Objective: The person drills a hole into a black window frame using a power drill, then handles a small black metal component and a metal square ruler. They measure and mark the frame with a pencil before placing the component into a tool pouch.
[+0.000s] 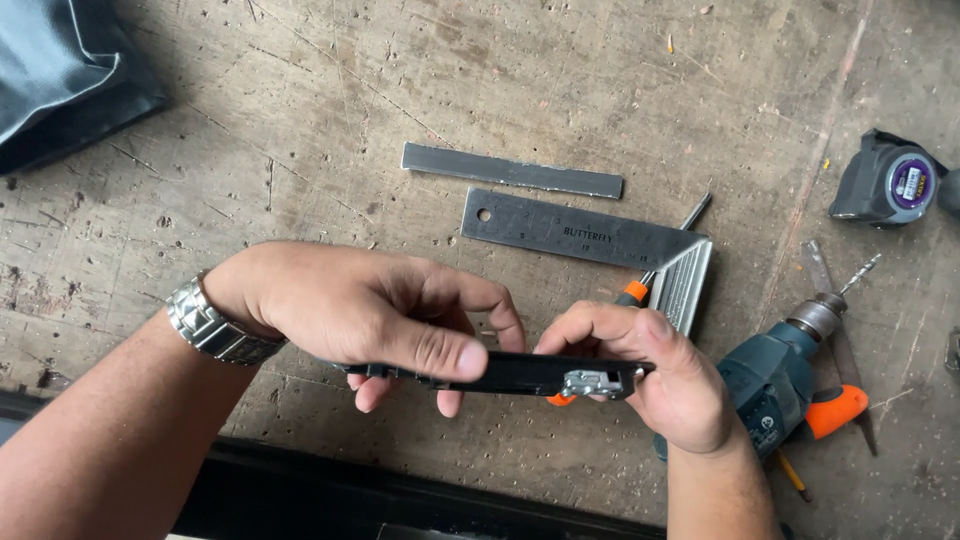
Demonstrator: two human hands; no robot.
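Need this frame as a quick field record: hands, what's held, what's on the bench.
left hand: grips the long black bar with a small silver metal fitting near its left end; wears a silver metal wristwatch
right hand: pinches the bar's right end, beside the fitting
bar pose: roughly level, held above the bench
surface: scratched grey workbench
behind hands: steel try square, flat grey metal strip, orange-handled screwdriver
right side: blue-green power drill with orange trigger, black tape measure

The single head-worn camera looks steeply down, close over both hands, onto a scarred workbench (300, 130).
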